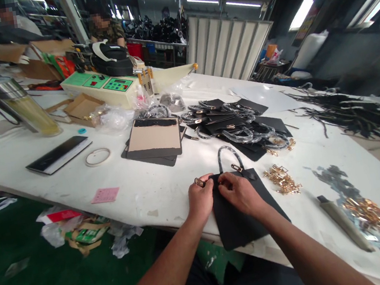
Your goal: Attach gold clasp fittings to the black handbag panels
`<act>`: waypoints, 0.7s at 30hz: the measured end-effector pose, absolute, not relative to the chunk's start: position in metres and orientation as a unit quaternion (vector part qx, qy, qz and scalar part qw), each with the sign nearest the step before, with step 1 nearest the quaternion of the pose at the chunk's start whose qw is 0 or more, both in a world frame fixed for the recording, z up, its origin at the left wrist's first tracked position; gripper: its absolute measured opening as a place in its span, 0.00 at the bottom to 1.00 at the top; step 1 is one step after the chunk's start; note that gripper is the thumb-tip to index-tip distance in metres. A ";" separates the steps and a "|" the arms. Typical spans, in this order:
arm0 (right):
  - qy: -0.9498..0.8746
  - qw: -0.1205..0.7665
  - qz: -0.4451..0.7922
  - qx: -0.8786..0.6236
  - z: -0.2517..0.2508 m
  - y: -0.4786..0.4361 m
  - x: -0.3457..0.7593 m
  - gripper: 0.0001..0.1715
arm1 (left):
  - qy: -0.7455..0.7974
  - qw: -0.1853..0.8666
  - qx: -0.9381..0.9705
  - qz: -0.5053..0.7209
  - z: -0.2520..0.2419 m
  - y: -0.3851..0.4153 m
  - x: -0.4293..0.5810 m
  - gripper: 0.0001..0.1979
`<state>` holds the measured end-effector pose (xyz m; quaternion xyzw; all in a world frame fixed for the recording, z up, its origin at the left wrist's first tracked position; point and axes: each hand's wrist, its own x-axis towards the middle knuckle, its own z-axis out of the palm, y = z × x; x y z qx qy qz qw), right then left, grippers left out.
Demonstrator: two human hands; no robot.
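A black leather panel [238, 220] lies at the near edge of the white table [139, 187], hanging slightly over it. A wrapped black handle [227, 152] arcs up from its top edge, its right end fixed by a gold buckle [238, 168]. My left hand [201, 199] is closed on the handle's loose left end, where a gold buckle [200, 182] shows at the fingertips. My right hand [240, 193] is closed, pinching the panel's top edge beside it.
Loose gold buckles [283, 180] lie right of the panel, more gold hardware [367, 212] and a grey sheath [342, 222] further right. Finished panels with handles [237, 126], a tan board [154, 137], a tape ring [97, 156], a machine [107, 85] and seated people sit beyond.
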<state>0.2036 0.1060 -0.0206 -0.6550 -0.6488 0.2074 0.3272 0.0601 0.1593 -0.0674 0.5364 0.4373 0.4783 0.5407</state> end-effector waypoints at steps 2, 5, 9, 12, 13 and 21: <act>-0.650 0.320 0.220 -0.653 -0.020 0.108 0.204 0.06 | 0.439 0.526 0.547 0.481 -0.066 0.158 0.061 0.13; -0.660 0.307 0.221 -0.649 -0.023 0.110 0.203 0.07 | 0.431 0.521 0.554 0.486 -0.062 0.157 0.062 0.13; -0.637 0.335 0.199 -0.666 -0.029 0.110 0.201 0.11 | 0.411 0.527 0.559 0.491 -0.057 0.154 0.061 0.13; -0.601 0.386 0.222 -0.664 -0.033 0.105 0.201 0.18 | 0.406 0.532 0.564 0.484 -0.057 0.154 0.059 0.13; -0.592 0.404 0.229 -0.659 -0.033 0.103 0.201 0.17 | 0.407 0.536 0.562 0.481 -0.058 0.154 0.058 0.14; -0.566 0.452 0.198 -0.660 -0.029 0.110 0.191 0.06 | 0.432 0.522 0.577 0.455 -0.057 0.158 0.054 0.18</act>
